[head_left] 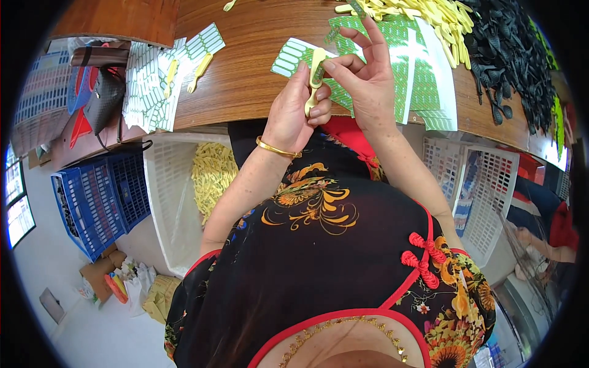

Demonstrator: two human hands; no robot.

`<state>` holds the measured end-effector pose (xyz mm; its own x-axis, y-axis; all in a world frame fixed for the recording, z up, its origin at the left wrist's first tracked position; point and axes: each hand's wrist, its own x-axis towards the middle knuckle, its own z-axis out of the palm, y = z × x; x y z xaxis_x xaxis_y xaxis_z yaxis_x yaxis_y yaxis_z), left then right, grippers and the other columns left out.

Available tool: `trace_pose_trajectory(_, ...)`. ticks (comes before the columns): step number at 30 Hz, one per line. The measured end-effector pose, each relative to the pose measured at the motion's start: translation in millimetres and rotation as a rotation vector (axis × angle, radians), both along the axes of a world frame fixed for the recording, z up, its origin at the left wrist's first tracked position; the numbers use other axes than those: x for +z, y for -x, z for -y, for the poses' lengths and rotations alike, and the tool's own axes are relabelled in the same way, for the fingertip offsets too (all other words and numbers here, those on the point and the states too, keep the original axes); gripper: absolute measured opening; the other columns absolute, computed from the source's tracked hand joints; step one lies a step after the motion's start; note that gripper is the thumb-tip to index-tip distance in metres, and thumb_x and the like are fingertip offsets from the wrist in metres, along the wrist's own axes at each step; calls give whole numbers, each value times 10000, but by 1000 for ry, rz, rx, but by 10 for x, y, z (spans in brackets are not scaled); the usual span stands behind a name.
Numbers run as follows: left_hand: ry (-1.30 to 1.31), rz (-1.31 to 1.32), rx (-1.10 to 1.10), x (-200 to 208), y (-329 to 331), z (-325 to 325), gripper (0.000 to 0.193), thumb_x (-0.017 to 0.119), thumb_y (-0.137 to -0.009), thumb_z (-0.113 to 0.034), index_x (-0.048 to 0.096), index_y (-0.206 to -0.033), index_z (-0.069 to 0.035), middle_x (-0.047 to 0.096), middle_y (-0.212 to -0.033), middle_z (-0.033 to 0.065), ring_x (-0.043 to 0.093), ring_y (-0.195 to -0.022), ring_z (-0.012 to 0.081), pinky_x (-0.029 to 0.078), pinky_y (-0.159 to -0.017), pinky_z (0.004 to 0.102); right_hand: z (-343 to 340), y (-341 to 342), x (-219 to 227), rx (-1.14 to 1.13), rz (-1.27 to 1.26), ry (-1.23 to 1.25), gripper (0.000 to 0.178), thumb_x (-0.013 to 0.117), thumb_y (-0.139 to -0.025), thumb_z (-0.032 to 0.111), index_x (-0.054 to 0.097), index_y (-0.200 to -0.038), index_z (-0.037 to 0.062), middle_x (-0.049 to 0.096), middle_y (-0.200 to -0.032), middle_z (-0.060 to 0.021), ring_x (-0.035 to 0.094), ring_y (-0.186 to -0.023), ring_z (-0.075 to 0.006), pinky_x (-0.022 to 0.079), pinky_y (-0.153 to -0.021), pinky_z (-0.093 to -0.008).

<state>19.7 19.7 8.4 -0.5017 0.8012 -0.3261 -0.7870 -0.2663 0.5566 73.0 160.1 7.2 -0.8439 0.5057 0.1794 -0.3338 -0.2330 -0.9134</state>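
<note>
My left hand (294, 107) is closed round a slim yellow plastic utensil (311, 101), holding it upright above the table's near edge. A narrow green label (317, 75) lies along its wide upper part. My right hand (368, 80) touches the label's edge with thumb and index finger pinched together; its other fingers are raised. Another green label strip (357, 7) shows at the raised fingertips. Under and behind the hands lie green and white label sheets (423, 80), with a partly used sheet (288, 58) to the left.
At the far right are heaps of yellow utensils (451, 37) and black utensils (509, 55). More label sheets (153, 92) with loose yellow pieces lie left on the brown table (245, 80). Below stand a white crate (165, 202) of yellow pieces, a blue crate (101, 202) and another white crate (491, 202).
</note>
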Motion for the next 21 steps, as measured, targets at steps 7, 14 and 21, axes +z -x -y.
trace_pose_trajectory(7, 4, -11, 0, 2, -2, 2, 354, 351, -1114, -436, 514, -1162, -124, 445, -823, -23, 338, -612, 60, 272, -520, 201, 8, 23, 8, 1, -3, -17, 874, 707, -852, -91, 261, -1581, 91, 477, -1376, -134, 677, -919, -99, 570, -836, -239)
trace_pose_trajectory(14, 1, -11, -1, 4, -15, -1, 326, 357, -1116, -409, 517, -1145, -126, 445, -822, -22, 334, -609, 61, 273, -520, 205, -12, 20, -10, -13, -9, -53, 863, 698, -866, -112, 282, -1585, 120, 480, -1411, -154, 664, -940, -126, 594, -835, -273)
trace_pose_trajectory(21, 21, -5, -18, 21, -22, -8, 327, 356, -1116, -408, 519, -1165, -130, 430, -818, -26, 323, -607, 61, 265, -522, 204, -15, 5, 19, -12, -11, -29, 860, 697, -873, -106, 279, -1587, 128, 481, -1409, -145, 667, -950, -133, 609, -808, -286)
